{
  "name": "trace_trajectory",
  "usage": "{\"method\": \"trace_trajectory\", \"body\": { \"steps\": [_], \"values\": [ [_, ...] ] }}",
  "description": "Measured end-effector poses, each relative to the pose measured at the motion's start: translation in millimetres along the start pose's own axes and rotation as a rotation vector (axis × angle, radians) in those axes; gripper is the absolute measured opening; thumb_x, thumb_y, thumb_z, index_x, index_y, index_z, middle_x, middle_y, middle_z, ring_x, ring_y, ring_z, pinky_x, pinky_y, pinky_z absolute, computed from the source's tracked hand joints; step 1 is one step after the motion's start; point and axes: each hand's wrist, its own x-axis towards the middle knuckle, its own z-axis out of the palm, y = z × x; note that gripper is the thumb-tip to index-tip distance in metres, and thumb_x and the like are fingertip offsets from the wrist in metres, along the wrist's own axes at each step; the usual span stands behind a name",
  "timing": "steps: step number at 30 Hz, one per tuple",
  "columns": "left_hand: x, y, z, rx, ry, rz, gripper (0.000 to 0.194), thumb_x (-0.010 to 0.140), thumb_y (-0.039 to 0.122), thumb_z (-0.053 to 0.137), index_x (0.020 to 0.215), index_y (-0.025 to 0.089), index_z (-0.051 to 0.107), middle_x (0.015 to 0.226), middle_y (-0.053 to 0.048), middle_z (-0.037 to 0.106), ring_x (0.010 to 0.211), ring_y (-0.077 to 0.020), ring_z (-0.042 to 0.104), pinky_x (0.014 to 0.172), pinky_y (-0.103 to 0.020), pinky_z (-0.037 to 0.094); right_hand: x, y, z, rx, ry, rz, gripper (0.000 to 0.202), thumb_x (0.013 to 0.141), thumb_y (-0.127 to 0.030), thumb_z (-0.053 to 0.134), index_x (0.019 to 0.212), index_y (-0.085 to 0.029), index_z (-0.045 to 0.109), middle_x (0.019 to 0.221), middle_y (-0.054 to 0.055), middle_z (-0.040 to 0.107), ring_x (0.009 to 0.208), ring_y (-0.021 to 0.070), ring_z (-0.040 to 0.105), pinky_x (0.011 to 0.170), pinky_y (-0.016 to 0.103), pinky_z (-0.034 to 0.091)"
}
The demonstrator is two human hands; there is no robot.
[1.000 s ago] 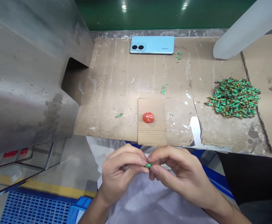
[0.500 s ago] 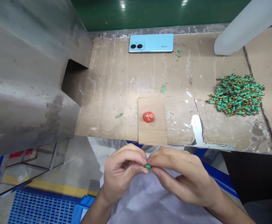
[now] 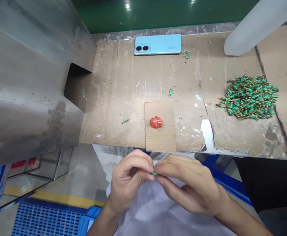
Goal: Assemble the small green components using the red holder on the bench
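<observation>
1. while both hands hovered low over the white-clad lap, the left hand [image 3: 130, 182] and the right hand [image 3: 190, 186] met fingertip to fingertip at about 6 o'clock in the view, below the table edge.
2. between them sat a tiny green part [image 3: 154, 173], pinched from both sides; thumb and forefinger of each hand were closed tight on it, only a sliver of green showing.
3. up at 12 o'clock from the hands, a red round disc [image 3: 156, 122] lay on a small cardboard patch [image 3: 160, 137] near the edge of the table [image 3: 123, 98].
4. out at 2 o'clock, a heap of green parts [image 3: 248, 97] sat well apart from the hands.
5. far back at 12 o'clock, a light blue phone [image 3: 157, 44] lay face down, a few loose green bits [image 3: 186, 55] just beside it.
6. at 9 to 10 o'clock, a grey metal chute [image 3: 30, 75] filled the left side.
</observation>
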Motion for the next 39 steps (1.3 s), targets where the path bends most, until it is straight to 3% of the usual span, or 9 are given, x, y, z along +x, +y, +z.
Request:
{"method": "trace_trajectory", "body": {
  "steps": [5,10,18,29,34,36,39],
  "values": [
    [-2,0,-0.1,0.017,-0.027,-0.035,0.013,0.098,0.030,0.084,0.094,0.020,0.078,0.086,-0.004,0.073,0.079,-0.0149,0.070,0.069,-0.020,0.057,4,-5,-3,0.135,0.043,0.206,0.009,0.103,-0.012,0.066,0.100,-0.020,0.070,0.083,0.001,0.076,0.072,0.0134,0.071,0.067,0.023,0.059],
    [-2,-1,-0.2,0.003,-0.042,-0.031,0.011,0.096,0.029,0.087,0.095,0.021,0.079,0.085,-0.003,0.076,0.078,-0.0144,0.073,0.067,-0.019,0.058,4,-6,-3,0.198,0.065,0.255,0.013,0.099,-0.009,0.067,0.098,-0.022,0.071,0.081,-0.001,0.073,0.070,0.0128,0.067,0.066,0.024,0.058],
    [0,2,0.8,0.033,-0.017,0.015,0.011,0.094,0.027,0.089,0.094,0.020,0.080,0.084,-0.004,0.078,0.076,-0.0163,0.075,0.066,-0.021,0.060,3,-5,-3,0.178,0.062,0.166,0.015,0.099,-0.007,0.066,0.105,-0.020,0.072,0.085,0.002,0.074,0.073,0.0136,0.069,0.067,0.024,0.059],
    [2,3,2.0,0.036,-0.023,0.030,0.010,0.096,0.026,0.086,0.095,0.019,0.078,0.083,-0.004,0.077,0.075,-0.0157,0.074,0.065,-0.021,0.060,-2,4,-1,-0.037,0.032,-0.092,0.027,0.102,-0.006,0.058,0.122,-0.021,0.067,0.090,0.006,0.078,0.073,0.0175,0.071,0.065,0.029,0.061],
    [0,2,0.2,0.042,-0.032,0.030,0.010,0.097,0.027,0.085,0.096,0.020,0.078,0.083,-0.004,0.076,0.076,-0.0155,0.073,0.067,-0.021,0.060,-3,7,0,-0.070,0.017,-0.131,0.030,0.100,-0.005,0.059,0.124,-0.021,0.067,0.091,0.007,0.078,0.072,0.0186,0.070,0.063,0.031,0.061],
    [-1,1,-0.7,0.046,-0.040,0.025,0.008,0.098,0.026,0.084,0.098,0.020,0.079,0.085,-0.004,0.076,0.078,-0.0155,0.073,0.069,-0.021,0.060,-3,6,0,-0.010,0.034,-0.078,0.027,0.100,-0.006,0.060,0.121,-0.022,0.067,0.090,0.006,0.078,0.073,0.0178,0.071,0.065,0.030,0.061],
    [-2,1,-1.3,0.047,-0.051,0.020,0.004,0.098,0.023,0.084,0.099,0.021,0.080,0.087,-0.004,0.077,0.080,-0.0153,0.073,0.071,-0.021,0.060,-1,1,0,0.138,0.083,0.144,0.016,0.103,-0.009,0.064,0.109,-0.023,0.069,0.087,0.002,0.075,0.075,0.0156,0.072,0.068,0.026,0.060]
  ]
}}
